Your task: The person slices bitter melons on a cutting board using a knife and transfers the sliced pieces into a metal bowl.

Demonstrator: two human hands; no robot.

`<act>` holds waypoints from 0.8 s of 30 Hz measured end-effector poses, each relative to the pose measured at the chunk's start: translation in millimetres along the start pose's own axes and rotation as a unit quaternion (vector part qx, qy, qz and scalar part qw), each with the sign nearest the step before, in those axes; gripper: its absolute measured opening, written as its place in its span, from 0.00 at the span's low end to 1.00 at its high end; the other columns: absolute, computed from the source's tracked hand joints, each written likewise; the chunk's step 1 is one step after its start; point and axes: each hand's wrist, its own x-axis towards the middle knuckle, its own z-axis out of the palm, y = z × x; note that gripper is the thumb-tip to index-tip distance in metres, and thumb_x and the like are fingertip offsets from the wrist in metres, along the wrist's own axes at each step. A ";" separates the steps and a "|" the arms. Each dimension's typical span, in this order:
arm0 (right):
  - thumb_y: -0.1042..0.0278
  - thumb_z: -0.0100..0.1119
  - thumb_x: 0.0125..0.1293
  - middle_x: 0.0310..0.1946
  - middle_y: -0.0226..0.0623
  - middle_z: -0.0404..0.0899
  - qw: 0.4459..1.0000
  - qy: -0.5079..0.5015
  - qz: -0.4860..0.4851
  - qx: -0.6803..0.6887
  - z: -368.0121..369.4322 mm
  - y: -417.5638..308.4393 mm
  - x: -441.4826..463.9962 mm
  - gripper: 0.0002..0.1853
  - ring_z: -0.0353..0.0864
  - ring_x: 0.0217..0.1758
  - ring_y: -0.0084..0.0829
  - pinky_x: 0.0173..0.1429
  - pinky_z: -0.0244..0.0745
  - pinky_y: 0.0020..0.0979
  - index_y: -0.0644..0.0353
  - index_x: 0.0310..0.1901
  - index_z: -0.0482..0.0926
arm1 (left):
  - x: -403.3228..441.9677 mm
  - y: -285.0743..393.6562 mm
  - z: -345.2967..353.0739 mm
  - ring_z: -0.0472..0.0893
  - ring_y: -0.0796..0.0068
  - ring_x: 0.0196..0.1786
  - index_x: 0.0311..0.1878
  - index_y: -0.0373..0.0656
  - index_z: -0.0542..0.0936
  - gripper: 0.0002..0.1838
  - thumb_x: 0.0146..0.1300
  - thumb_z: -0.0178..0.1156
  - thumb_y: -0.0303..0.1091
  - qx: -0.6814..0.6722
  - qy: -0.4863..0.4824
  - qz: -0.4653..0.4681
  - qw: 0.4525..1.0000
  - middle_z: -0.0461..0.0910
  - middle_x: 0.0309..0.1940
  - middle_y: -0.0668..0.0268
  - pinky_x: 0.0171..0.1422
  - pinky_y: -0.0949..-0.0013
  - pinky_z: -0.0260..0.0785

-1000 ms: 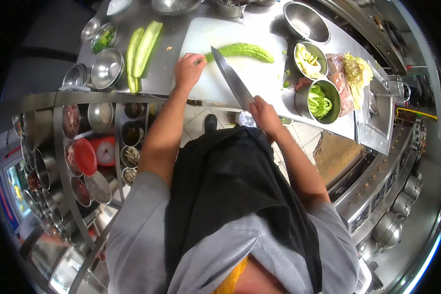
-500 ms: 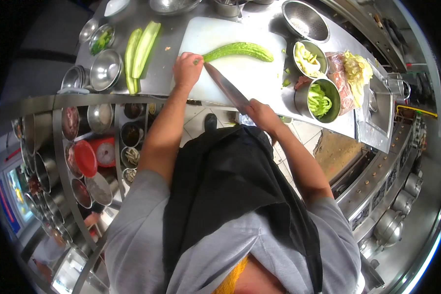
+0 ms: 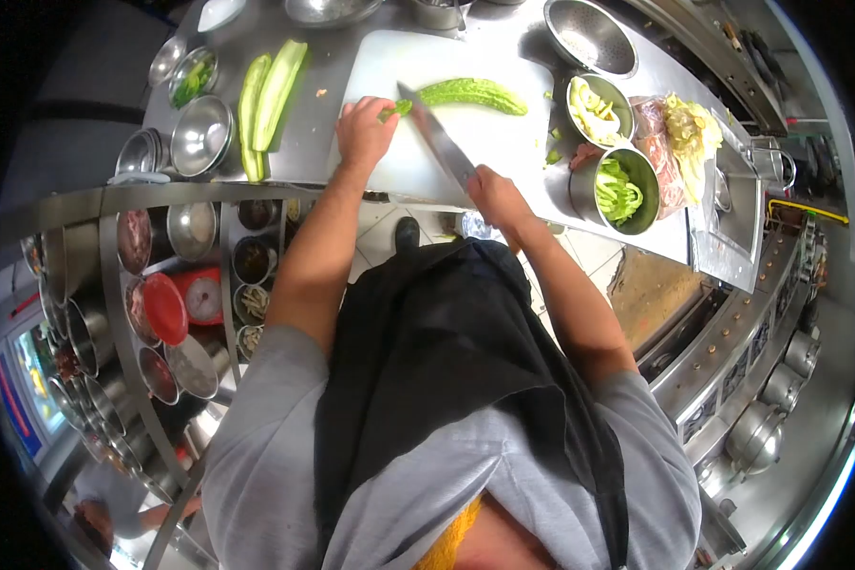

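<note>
I counted two pale gourd lengths (image 3: 251, 119) at left on the worktop (image 3: 318, 114). My left hand (image 3: 366, 131) had its fingers pinching one green end piece (image 3: 396, 110). Just right of it, one knife (image 3: 437, 138) crossed beside one bumpy gourd (image 3: 475, 92), clenched in my right hand (image 3: 499, 198) by the board's near edge. Bare board (image 3: 503, 152) lay nearer me than the gourd. Two bowls (image 3: 587, 190) of cut greens (image 3: 619, 195) stood beyond its right edge.
</note>
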 end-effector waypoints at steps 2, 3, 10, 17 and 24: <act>0.57 0.50 0.75 0.40 0.66 0.83 0.998 -0.053 -0.010 -0.012 1.6 13.8 -18.9 0.17 0.83 0.47 0.65 0.55 0.75 0.57 0.65 0.48 0.76 | 1.1 0.3 0.1 0.79 0.63 0.55 0.43 0.59 0.86 0.10 0.57 0.72 0.41 -0.001 0.006 -0.001 1.000 0.84 0.50 0.79 0.59 0.49 0.71; 0.57 0.50 0.75 0.40 0.66 0.83 0.999 -0.052 -0.011 -0.012 -3.3 19.7 -31.4 0.17 0.83 0.47 0.65 0.55 0.75 0.57 0.65 0.48 0.76 | 1.9 -0.2 -0.1 0.79 0.63 0.55 0.43 0.59 0.86 0.10 0.57 0.72 0.41 0.004 0.001 -0.001 1.000 0.84 0.49 0.78 0.59 0.48 0.70; 0.60 0.51 0.74 0.36 0.63 0.84 0.999 0.032 -0.007 0.025 -21.9 19.1 -19.2 0.14 0.83 0.43 0.64 0.51 0.76 0.56 0.64 0.46 0.77 | 5.9 9.7 0.3 0.79 0.62 0.54 0.42 0.58 0.86 0.10 0.56 0.72 0.41 -0.007 -0.004 0.021 1.000 0.85 0.49 0.77 0.57 0.49 0.70; 0.59 0.48 0.74 0.38 0.65 0.83 0.999 -0.046 0.008 0.006 -7.1 9.5 -6.8 0.16 0.83 0.45 0.65 0.53 0.76 0.55 0.66 0.47 0.77 | 6.9 13.4 3.4 0.79 0.61 0.54 0.42 0.56 0.85 0.10 0.57 0.72 0.41 0.021 -0.007 0.010 1.000 0.84 0.48 0.77 0.58 0.52 0.71; 0.57 0.52 0.75 0.37 0.65 0.82 1.000 0.011 -0.009 0.008 -26.5 33.7 -51.2 0.16 0.82 0.44 0.66 0.50 0.76 0.57 0.64 0.44 0.76 | 12.1 11.7 6.9 0.79 0.61 0.53 0.43 0.57 0.85 0.11 0.55 0.73 0.39 -0.021 0.013 0.043 0.999 0.84 0.48 0.76 0.56 0.50 0.70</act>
